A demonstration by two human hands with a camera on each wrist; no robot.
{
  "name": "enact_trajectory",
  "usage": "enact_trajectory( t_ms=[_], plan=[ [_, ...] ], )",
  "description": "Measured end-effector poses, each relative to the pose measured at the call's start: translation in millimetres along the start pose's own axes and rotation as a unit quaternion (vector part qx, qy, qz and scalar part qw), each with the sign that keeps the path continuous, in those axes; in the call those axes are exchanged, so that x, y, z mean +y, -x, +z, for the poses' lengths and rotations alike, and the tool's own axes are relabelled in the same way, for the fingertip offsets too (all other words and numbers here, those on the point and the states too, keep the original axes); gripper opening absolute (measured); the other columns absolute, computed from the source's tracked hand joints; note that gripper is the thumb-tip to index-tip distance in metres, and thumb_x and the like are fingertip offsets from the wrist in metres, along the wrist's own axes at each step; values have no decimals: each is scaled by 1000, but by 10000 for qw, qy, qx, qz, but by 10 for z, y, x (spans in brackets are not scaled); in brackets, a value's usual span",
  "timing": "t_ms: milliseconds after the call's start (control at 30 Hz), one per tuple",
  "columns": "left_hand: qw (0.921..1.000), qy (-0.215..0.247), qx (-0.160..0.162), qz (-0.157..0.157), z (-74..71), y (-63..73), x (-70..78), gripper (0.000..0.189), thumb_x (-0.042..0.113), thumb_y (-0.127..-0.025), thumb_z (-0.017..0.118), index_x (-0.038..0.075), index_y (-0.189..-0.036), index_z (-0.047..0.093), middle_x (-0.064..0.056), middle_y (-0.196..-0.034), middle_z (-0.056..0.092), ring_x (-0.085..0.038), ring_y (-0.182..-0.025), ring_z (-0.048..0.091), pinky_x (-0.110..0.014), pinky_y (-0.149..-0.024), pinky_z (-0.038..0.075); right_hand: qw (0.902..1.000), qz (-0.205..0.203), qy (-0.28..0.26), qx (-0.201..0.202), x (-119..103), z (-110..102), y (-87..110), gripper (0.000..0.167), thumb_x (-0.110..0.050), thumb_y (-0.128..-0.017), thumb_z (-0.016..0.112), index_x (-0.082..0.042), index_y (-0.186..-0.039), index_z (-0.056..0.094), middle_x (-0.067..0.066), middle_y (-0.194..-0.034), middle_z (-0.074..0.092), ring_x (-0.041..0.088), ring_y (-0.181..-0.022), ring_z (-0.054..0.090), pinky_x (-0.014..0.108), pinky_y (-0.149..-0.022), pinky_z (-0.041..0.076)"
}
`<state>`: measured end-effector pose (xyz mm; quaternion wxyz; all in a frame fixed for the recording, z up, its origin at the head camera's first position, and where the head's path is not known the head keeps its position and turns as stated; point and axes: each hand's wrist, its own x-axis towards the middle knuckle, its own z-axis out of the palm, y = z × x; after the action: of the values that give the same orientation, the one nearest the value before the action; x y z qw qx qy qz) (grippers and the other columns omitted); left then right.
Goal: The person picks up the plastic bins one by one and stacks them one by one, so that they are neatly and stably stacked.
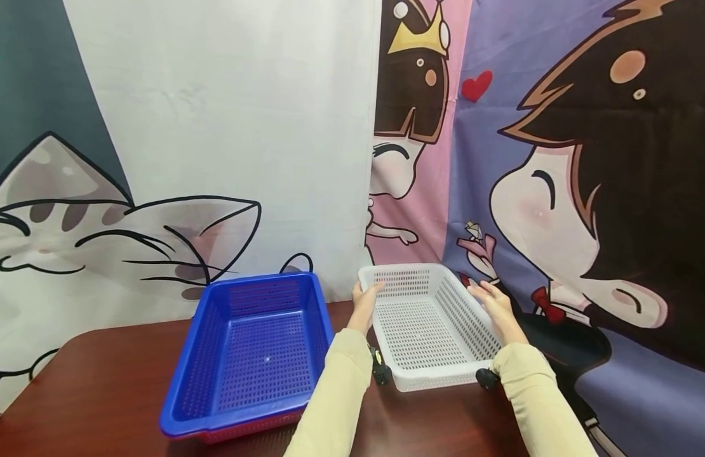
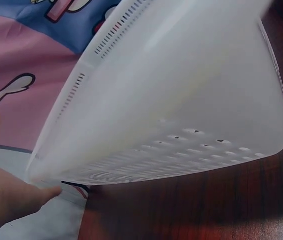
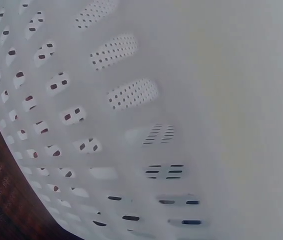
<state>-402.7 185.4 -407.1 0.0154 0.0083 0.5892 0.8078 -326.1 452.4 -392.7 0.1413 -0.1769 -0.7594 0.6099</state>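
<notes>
A white perforated plastic basket [image 1: 421, 330] is between my two hands at the right of the table. My left hand [image 1: 365, 306] holds its left side near the far corner, thumb over the rim. Opposite, my right hand [image 1: 498, 308] is on the right rim, its fingers partly hidden by the wall. The left wrist view shows the thumb [image 2: 26, 200] beside one end of the basket [image 2: 181, 100], whose outer wall fills much of that view. In the right wrist view, the slotted wall [image 3: 131, 120] covers nearly everything and the hand is not visible.
Left of the white basket stands a blue perforated basket [image 1: 267, 358], with a red rim [image 1: 249, 426] showing beneath it. Both are at the brown wooden table [image 1: 95, 381]. A cartoon-printed cloth [image 1: 232, 127] hangs close behind the table and along its right side.
</notes>
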Motion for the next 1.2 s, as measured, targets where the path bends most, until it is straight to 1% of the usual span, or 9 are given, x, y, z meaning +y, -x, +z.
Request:
enact_trajectory(
  t_ms=[133, 233, 367, 433, 567, 667, 833, 1067, 1200],
  plan=[
    [9993, -355, -1, -133, 21, -132, -119, 63, -2, -83, 63, -4, -142, 41, -25, -128, 59, -34, -110, 63, -42, -101, 52, 9997, -55, 209, 76, 28, -3, -14, 73, -28, -96, 59, -4, -154, 23, 23, -156, 31, 16, -131, 46, 40, -122, 27],
    [9981, -612, 3, -46, 12, -674, -639, 72, -9, -74, 62, -1, -143, 41, -23, -125, 60, -33, -111, 61, -41, -99, 52, 9989, -87, 439, 101, 72, -29, -4, 71, -25, -96, 58, -1, -153, 24, 25, -154, 32, 32, -142, 35, 41, -122, 27],
    [9973, -725, -6, 74, -7, -1378, -1322, 80, -14, -68, 56, -1, -145, 39, -22, -123, 60, -29, -106, 62, -36, -91, 55, 9982, -25, 588, 94, 127, -64, 6, 67, -19, -96, 58, 1, -152, 27, 25, -151, 33, 27, -137, 42, 39, -121, 27],
    [9973, -736, 15, 56, -9, -1486, -1425, 82, -15, -68, 52, -2, -147, 35, -23, -128, 57, -30, -111, 61, -36, -91, 56, 9985, -50, 546, -20, 139, -76, 2, 66, -14, -95, 58, 1, -152, 27, 24, -151, 34, 24, -137, 43, 39, -122, 25],
    [9978, -629, -151, 122, -81, -1255, -1201, 86, -15, -68, 53, -1, -149, 32, -26, -135, 54, -31, -114, 60, -35, -89, 57, 9976, -191, 597, -304, 138, -98, -17, 66, -2, -92, 53, 2, -152, 26, 24, -149, 32, 32, -143, 35, 42, -123, 21],
    [9977, -517, -413, -152, -128, -802, -740, 86, -17, -71, 55, 3, -151, 31, -24, -142, 50, -34, -122, 57, -40, -97, 54, 9952, -134, 917, -322, 144, -119, -20, 67, 5, -87, 49, 3, -151, 28, 23, -148, 33, 37, -143, 32, 39, -119, 30],
    [9945, -490, -739, -562, -134, -183, -108, 81, -18, -77, 47, 1, -153, 25, -24, -149, 43, -39, -128, 53, -46, -106, 47, 9885, 150, 1484, -252, 167, -176, 19, 68, 5, -80, 49, 4, -147, 36, 23, -144, 38, 30, -130, 47, 16, -86, 39],
    [9911, -470, -1023, -707, -185, -131, 85, 79, -17, -81, 52, 2, -153, 24, -23, -148, 44, -40, -130, 51, -44, -104, 50, 9924, 20, 1232, -78, 181, -191, 10, 66, 5, -79, 53, 6, -143, 42, 24, -139, 45, -8, -89, 55, 5, -69, 40],
    [9893, -618, -1106, -725, -211, -159, 137, 81, -16, -80, 53, 4, -154, 25, -22, -150, 43, -38, -129, 52, -43, -104, 50, 9918, 95, 1273, 3, 180, -190, 19, 66, 3, -79, 55, 3, -144, 43, 21, -140, 45, -7, -92, 53, 6, -71, 38]
  ],
)
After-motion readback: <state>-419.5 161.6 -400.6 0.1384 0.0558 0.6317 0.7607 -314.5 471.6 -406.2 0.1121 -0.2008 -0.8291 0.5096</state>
